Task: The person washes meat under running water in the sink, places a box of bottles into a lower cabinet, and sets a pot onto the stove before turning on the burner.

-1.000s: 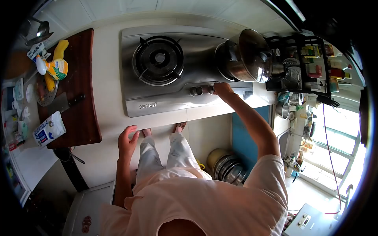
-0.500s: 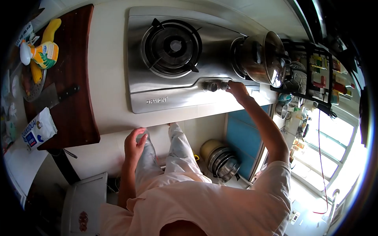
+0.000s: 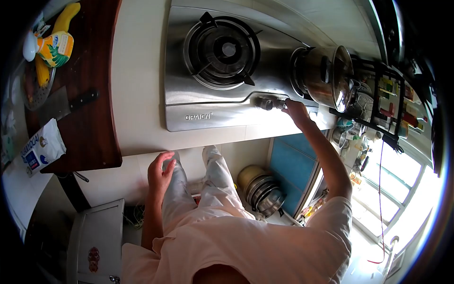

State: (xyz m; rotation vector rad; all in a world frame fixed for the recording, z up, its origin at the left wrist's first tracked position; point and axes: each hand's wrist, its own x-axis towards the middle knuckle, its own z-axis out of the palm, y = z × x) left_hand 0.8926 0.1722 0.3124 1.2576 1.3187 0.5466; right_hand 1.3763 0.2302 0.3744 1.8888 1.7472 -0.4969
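Note:
My right hand (image 3: 298, 114) is closed on the right-hand control knob (image 3: 281, 104) at the front of the steel gas stove (image 3: 222, 116). Just left of it sits a second stove knob (image 3: 265, 103), untouched. Behind that hand, a steel pot (image 3: 318, 75) with a glass lid (image 3: 341, 78) stands on the right burner; I cannot make out a flame. On the left side of the stove the other burner (image 3: 229, 49) has no pot on it. My left hand (image 3: 161, 169) hangs in front of the counter edge, fingers loosely curved and apart, holding nothing.
At left, a dark wooden table (image 3: 94, 137) bears a cleaver (image 3: 71, 105), a yellow spray bottle (image 3: 54, 48) and a white packet (image 3: 43, 147). Stacked pots (image 3: 260, 189) lie low by a blue cabinet (image 3: 295, 161). A black rack (image 3: 378, 90) stands beyond the pot.
The view has shifted, so the stove sits slightly farther right and higher. My right hand stays on the same knob, and my left hand keeps about the same pose.

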